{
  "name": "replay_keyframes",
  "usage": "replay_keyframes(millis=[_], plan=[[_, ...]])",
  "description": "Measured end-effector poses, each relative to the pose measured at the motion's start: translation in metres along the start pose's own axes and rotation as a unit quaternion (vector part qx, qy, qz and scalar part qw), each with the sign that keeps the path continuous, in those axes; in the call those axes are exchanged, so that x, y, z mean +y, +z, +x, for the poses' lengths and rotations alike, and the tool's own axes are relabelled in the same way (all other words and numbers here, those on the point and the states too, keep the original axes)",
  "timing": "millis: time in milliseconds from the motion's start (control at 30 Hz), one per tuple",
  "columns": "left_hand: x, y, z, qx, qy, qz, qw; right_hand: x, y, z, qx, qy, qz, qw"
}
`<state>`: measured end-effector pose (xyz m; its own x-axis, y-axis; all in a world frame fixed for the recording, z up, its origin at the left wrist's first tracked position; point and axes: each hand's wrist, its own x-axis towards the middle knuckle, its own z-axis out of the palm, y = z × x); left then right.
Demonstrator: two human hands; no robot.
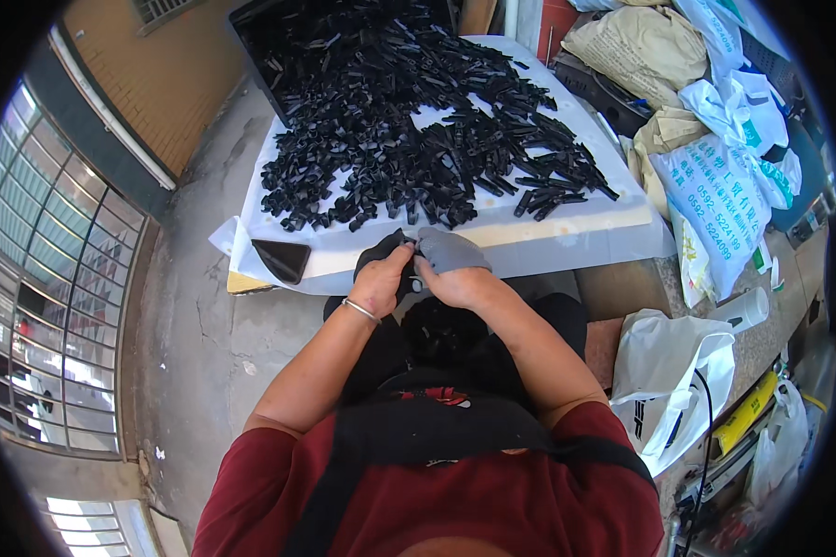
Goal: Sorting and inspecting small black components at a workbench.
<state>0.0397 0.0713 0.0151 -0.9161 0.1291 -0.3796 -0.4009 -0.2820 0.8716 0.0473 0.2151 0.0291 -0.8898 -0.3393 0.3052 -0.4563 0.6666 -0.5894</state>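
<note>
My two hands meet at the near edge of the table, thumbs close together and fingers curled. My left hand [381, 274] wears a dark glove that leaves the thumb bare, and a light bracelet circles the wrist. A grey glove covers the fingers of my right hand [450, 265]. Between the fingertips is a small black plastic part, mostly hidden by the fingers and gloves. Just beyond lie curved black plastic clips [344, 190] in a loose heap. Straighter black plastic strips [492, 148] are piled to the right.
White sheeting covers the table [604, 223]. A black phone [281, 261] lies at its near left corner. At the back left stands a dark bin [255, 65], tipped toward the heap. Printed sacks [715, 204] crowd the right side, with a white bag [669, 362] nearer me.
</note>
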Motion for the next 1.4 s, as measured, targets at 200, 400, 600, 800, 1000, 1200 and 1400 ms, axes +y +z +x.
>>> replay_keyframes(millis=[200,400,600,800,1000,1200,1400], plan=[[0.013,-0.027,0.015,-0.024,0.017,-0.016,0.999,0.029,-0.012,0.013,0.023,0.019,0.107,0.994],[0.042,-0.014,-0.003,-0.205,-0.036,0.601,0.772,0.025,-0.021,-0.003,-0.089,-0.145,0.096,0.981],[0.015,-0.031,0.014,-0.199,0.026,0.525,0.827,0.028,-0.023,-0.003,-0.106,-0.037,0.031,0.993],[-0.022,-0.031,0.012,-0.116,0.203,0.592,0.772,0.027,0.0,-0.01,0.077,-0.09,0.156,0.981],[0.004,-0.013,0.003,-0.04,0.174,0.394,0.901,0.028,-0.026,-0.018,0.0,-0.039,0.048,0.998],[0.011,-0.007,-0.003,-0.031,0.208,0.428,0.879,0.021,-0.024,-0.019,-0.007,-0.058,-0.009,0.998],[0.007,0.003,-0.001,-0.066,0.261,0.459,0.847,0.016,-0.013,-0.021,-0.042,-0.038,-0.117,0.992]])
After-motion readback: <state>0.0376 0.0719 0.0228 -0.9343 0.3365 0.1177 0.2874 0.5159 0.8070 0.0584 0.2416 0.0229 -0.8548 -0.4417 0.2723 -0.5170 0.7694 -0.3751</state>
